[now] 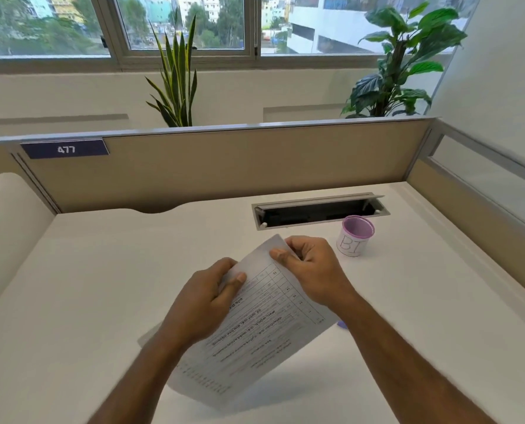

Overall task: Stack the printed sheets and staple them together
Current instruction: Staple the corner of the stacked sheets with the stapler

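Two bare forearms reach in from the near edge over the white desk top (86,286), and between them sits the set of white printed sheets (255,325), lifted and tilted above the desk, its near corner low and its far corner raised, casting a soft shadow below. How many sheets are in the set, I cannot tell; a second edge peeks out at the lower left. The left hand (206,298) is clamped on the left side of the sheets, thumb on top across the print, fingers curled under. The right hand (310,267) is pinching the far top corner, thumb and forefinger pressed together on the paper, the other fingers folded in. Just beneath the right forearm a small purple object (342,324) shows at the paper's edge, too hidden to identify. Farther out, to the right of the hands, stands a small purple-rimmed cup wrapped in white paper with handwritten letters (355,237), apart from the sheets. Behind it lies the grey cable tray with its flap open (319,209), set into the desk. Beyond, the beige partition (240,166) carries a blue tag reading 477 (65,149), with two green potted plants (177,84) and the window (191,26) behind.
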A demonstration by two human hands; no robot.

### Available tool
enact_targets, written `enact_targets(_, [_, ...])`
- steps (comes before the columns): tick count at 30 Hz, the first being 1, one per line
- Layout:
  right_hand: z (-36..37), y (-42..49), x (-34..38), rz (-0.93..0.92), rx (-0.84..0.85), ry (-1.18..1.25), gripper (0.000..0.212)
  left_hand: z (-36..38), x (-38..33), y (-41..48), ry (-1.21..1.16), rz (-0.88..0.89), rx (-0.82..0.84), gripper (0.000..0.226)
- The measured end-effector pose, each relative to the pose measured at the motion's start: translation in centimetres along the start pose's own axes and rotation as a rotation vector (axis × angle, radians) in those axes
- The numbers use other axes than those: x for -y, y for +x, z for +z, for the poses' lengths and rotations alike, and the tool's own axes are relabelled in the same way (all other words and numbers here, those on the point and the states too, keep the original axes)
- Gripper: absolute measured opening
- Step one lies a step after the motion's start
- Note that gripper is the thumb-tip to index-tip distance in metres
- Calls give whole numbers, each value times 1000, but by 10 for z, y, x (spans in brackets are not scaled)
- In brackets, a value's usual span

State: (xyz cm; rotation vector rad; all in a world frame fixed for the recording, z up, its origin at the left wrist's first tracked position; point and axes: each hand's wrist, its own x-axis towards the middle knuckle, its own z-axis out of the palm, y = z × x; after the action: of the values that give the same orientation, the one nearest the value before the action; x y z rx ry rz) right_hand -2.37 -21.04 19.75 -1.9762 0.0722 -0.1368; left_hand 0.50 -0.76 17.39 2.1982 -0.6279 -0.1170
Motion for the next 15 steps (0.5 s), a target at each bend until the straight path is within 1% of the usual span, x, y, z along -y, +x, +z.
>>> enact_targets(3, [5,-2,-4,37,8,31,34,9,-14,4,61,52,-107,29])
enact_targets(7, [8,-6,-7,55,-1,71,36,23,-23,9,108,21,-183,23])
enact_targets(10, [9,-9,-13,89,-2,122,39,30,-23,9,126,8,-186,22])
enact_targets(13, [7,-10,-25,137,8,204,44,32,-21,9,105,-4,-144,24])
enact_targets(15, [-3,-8,-37,158,-47,285,38,31,-19,9,87,-11,-113,26])
